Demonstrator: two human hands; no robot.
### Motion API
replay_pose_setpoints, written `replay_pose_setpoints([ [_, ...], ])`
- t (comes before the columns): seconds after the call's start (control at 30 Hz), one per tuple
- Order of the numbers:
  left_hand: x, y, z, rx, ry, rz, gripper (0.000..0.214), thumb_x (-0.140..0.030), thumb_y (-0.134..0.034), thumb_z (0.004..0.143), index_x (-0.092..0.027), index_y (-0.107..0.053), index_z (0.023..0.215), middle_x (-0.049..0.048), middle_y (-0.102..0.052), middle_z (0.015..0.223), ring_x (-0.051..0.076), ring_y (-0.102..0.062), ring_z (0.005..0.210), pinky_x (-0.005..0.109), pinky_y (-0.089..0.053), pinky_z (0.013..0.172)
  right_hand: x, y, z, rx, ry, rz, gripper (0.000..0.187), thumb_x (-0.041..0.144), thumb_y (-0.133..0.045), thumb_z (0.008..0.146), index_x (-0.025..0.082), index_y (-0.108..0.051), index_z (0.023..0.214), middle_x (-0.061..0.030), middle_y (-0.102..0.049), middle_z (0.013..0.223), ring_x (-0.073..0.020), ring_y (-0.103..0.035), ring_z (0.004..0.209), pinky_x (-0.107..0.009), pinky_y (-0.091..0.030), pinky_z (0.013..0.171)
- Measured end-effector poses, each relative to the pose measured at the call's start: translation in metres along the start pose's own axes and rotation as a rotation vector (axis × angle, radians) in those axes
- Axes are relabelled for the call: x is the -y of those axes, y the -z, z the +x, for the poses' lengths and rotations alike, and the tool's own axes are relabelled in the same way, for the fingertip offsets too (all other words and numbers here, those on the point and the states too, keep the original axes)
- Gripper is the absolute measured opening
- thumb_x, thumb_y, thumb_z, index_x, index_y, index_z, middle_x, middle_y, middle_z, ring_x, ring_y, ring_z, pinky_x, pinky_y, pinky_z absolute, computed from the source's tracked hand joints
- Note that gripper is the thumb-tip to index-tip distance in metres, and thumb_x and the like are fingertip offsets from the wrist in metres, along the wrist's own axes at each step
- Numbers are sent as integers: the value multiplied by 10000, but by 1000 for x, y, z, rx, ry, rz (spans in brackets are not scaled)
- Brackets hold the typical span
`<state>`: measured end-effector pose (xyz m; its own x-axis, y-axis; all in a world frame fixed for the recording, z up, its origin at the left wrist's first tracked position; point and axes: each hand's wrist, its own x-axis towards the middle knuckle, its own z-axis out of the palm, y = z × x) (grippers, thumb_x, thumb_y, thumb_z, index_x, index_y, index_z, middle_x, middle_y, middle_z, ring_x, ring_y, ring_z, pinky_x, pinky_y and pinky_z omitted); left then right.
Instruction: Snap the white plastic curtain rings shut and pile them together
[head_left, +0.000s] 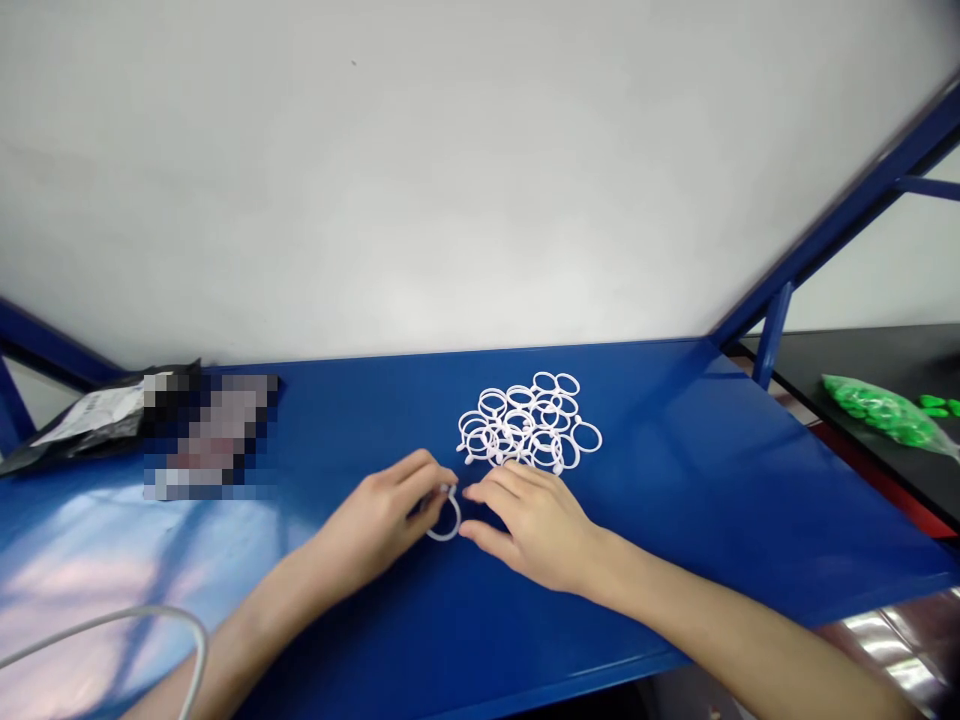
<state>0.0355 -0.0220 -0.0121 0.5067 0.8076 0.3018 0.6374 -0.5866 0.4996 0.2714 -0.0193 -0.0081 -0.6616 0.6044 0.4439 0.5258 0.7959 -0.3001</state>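
Observation:
A heap of several white plastic rings (pixel 529 422) lies on the blue table (pixel 675 480), a little beyond my hands. One white ring (pixel 448 518) sits between my hands near the table's middle. My left hand (pixel 382 515) pinches this ring at its top with curled fingers. My right hand (pixel 536 525) rests palm down just right of the ring, its fingertips reaching toward the ring's upper end; the fingers are slightly bent and close together.
A black plastic bag with a white label (pixel 90 420) lies at the far left, beside a blurred patch. A white cable (pixel 165 625) loops at the near left. A clear bag of green pieces (pixel 885 410) sits on a black table to the right. Blue frame struts rise at right.

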Motion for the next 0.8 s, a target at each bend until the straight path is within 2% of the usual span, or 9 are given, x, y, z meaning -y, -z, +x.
replay_pose_setpoints([
  [0.1, -18, -15, -3, -74, -98, -29, 176, -156, -491, 1011, -229, -620, 1105, -3, -648, 930, 97, -660, 747, 197, -533, 696, 2, -1, -1, 25, -40, 26, 270, 341, -561, 1035, 152, -685, 888, -41, -715, 798, -177, -669, 720, -299, -513, 672],
  [0.17, -23, -18, -5, -126, -126, -30, 183, -139, -504, 1006, -232, -616, 1116, -10, -650, 911, 92, -660, 739, 187, -536, 682, 1, -2, -2, 23, -59, 74, 276, 308, -548, 1040, 159, -669, 842, -34, -717, 775, -163, -665, 680, -284, -501, 638],
  [0.23, -24, -17, -5, -178, -105, -61, 172, -143, -546, 992, -234, -621, 1117, -20, -655, 880, 89, -663, 724, 179, -542, 671, 0, -2, -2, -9, -69, 150, 266, 320, -541, 1047, 165, -672, 875, -28, -737, 799, -151, -676, 679, -270, -501, 629],
  [0.33, -23, -11, -2, -247, 15, -194, 119, -190, -664, 940, -227, -646, 1052, -33, -685, 843, 94, -684, 709, 179, -564, 674, -1, 0, -1, -84, -73, 246, 251, 335, -525, 1060, 173, -682, 949, -18, -754, 824, -134, -688, 684, -251, -512, 639],
  [0.43, -24, -6, 1, -208, 119, -356, 52, -222, -729, 904, -229, -699, 946, -33, -736, 854, 104, -715, 738, 183, -581, 702, -2, 2, -1, -116, -80, 291, 249, 329, -512, 1068, 179, -688, 974, -16, -755, 838, -127, -692, 699, -242, -524, 659],
  [0.5, -26, -4, 3, -186, 125, -425, 23, -214, -729, 906, -237, -733, 909, -32, -751, 853, 106, -721, 755, 185, -582, 717, -2, 4, 0, -110, -63, 310, 260, 327, -494, 1077, 185, -689, 982, -15, -754, 845, -124, -691, 704, -238, -531, 668],
  [0.67, -28, -8, 3, -232, 41, -456, 94, -145, -739, 886, -236, -756, 875, -20, -744, 851, 99, -714, 747, 177, -572, 701, -1, 3, 0, -87, -22, 283, 304, 308, -458, 1088, 176, -669, 913, -19, -727, 808, -127, -668, 676, -247, -532, 667],
  [0.8, -29, -12, -1, -244, -60, -396, 189, -45, -671, 900, -214, -736, 845, -15, -719, 804, 90, -705, 711, 165, -564, 670, -1, 3, -5, -13, -5, 269, 308, 290, -442, 1090, 171, -653, 899, -18, -706, 792, -129, -661, 673, -245, -532, 660],
])
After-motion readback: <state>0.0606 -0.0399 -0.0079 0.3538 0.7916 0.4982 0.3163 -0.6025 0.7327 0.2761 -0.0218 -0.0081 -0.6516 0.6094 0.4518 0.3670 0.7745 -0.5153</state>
